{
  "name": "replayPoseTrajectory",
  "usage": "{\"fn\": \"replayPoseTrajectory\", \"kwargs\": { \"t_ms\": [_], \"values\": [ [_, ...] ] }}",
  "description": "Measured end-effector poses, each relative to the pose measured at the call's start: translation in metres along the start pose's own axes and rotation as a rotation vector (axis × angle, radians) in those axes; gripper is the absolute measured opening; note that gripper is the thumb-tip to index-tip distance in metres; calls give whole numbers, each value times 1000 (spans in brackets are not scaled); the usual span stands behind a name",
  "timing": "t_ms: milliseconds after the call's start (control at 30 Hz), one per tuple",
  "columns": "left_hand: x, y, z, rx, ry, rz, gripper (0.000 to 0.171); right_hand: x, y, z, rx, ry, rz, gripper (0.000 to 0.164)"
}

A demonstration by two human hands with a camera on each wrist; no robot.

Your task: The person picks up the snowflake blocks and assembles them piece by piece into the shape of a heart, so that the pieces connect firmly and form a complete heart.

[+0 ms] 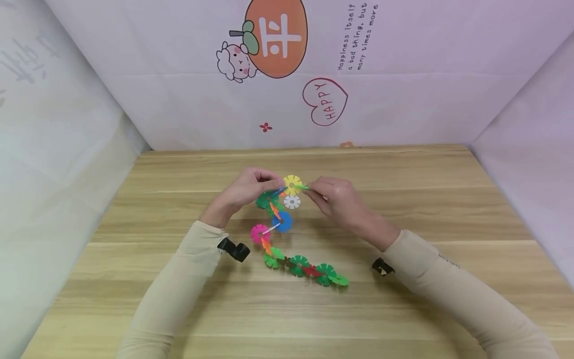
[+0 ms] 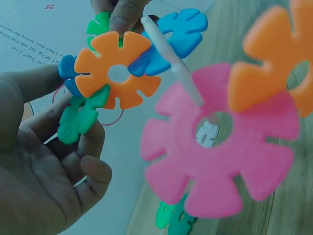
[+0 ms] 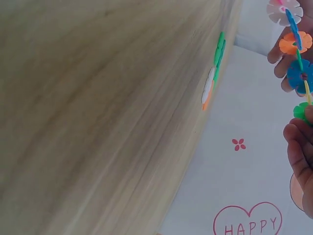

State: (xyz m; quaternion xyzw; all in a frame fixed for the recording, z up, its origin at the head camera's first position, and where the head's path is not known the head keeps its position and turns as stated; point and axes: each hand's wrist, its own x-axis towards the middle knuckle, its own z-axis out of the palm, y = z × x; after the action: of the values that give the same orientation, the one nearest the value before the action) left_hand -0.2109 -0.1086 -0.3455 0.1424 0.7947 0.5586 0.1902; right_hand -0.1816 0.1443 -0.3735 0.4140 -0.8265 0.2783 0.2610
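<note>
Raised over the table is a chain of slotted plastic snowflake discs. My left hand (image 1: 242, 192) pinches a blue disc (image 2: 68, 74) between thumb and fingers, beside an orange disc (image 2: 119, 72) and a green disc (image 2: 82, 117). At the chain's upper end, my right hand (image 1: 343, 202) pinches a light green disc (image 3: 301, 110) that joins a yellow disc (image 1: 292, 180). From the left hand the chain runs down toward me through a blue disc (image 1: 282, 222), a white one seen edge-on, and a pink disc (image 1: 260, 234). Its tail ends in a light green disc (image 1: 339, 280).
A loose white disc (image 1: 292, 202) lies on the wooden table (image 1: 426, 209), near green discs (image 3: 220, 51) and an orange one. Printed white cloth (image 1: 179, 109) stands behind the table and at both sides. Black wrist cameras (image 1: 234, 249) hang below the sleeves.
</note>
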Motion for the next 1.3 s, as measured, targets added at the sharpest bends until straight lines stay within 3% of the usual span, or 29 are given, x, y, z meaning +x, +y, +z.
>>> {"fn": "replayPoseTrajectory", "kwargs": {
  "t_ms": [400,533,733,900,1133,1300],
  "values": [
    [8,5,1,45,14,-18,26,4,-5,3,54,-14,21,9],
    [7,5,0,64,8,-1,21,6,-5,4,83,-61,103,9],
    [4,0,-7,80,16,7,21,12,5,8,131,-260,357,26],
    [-1,-1,-12,89,35,-17,22,18,22,18,189,-461,518,26],
    [-3,-5,-18,93,45,-28,22,28,40,38,205,-646,624,40],
    [-4,-6,-22,88,43,-34,23,33,42,45,183,-708,648,38]
  ]
}}
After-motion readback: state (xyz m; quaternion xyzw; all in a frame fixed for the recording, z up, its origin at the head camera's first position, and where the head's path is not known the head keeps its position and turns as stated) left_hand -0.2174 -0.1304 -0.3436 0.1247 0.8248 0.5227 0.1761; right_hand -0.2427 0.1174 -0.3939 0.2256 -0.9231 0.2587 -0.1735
